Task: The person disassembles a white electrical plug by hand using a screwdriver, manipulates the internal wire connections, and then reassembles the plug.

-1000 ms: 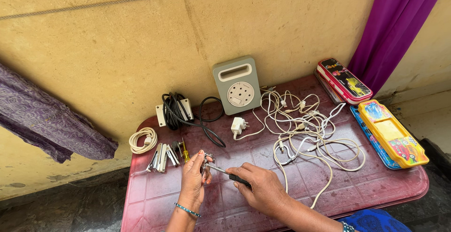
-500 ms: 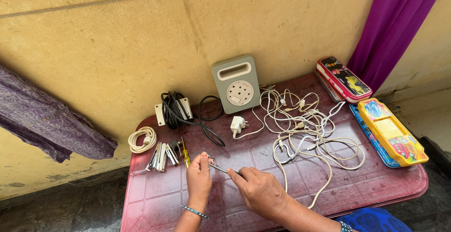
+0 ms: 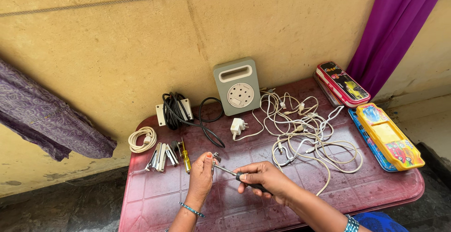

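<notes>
My left hand (image 3: 201,174) pinched a small metal part (image 3: 216,157); right hand (image 3: 263,179) gripped the screwdriver (image 3: 235,173), tip on it. Red case (image 3: 342,84) and yellow case (image 3: 387,135) lay at the table's (image 3: 329,204) right edge.

Small metal fitting (image 3: 216,157): grey, held upright at the fingertips of the left hand (image 3: 201,175) above the desk (image 3: 155,189). Screwdriver (image 3: 237,174): black handle gripped in the right hand (image 3: 263,178), thin metal shaft angled up-left, tip touching the fitting.
</notes>
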